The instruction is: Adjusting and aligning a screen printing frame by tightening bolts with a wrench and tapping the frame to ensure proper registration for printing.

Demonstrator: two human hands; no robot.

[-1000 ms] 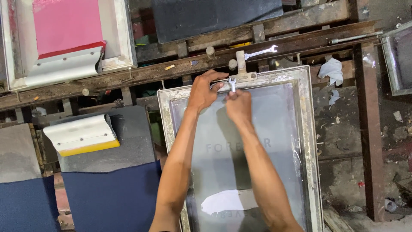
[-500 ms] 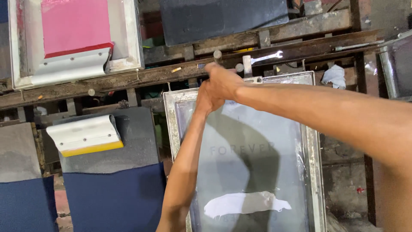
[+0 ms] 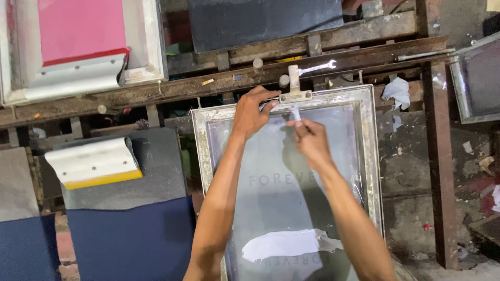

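Observation:
A metal-framed printing screen (image 3: 371,156) lies in front of me, with grey mesh and a smear of white ink (image 3: 286,243) near its lower end. A metal clamp bracket (image 3: 295,95) sits on the frame's top edge. My left hand (image 3: 252,110) grips that top edge just left of the bracket. My right hand (image 3: 311,138) hovers over the mesh below the bracket, fingers pinched on a small pale metal tool (image 3: 296,114) that points up toward the clamp.
A rusty steel rail (image 3: 182,88) runs across behind the screen, with a wrench (image 3: 319,66) lying on it. A squeegee (image 3: 92,164) with a yellow blade rests on a dark pallet at left. Another screen with pink mesh (image 3: 80,28) stands top left. A crumpled rag (image 3: 397,91) lies at right.
My right hand has drawn back from the frame's top left corner to just below the clamp. The left hand stays on the top edge. The view has shifted slightly.

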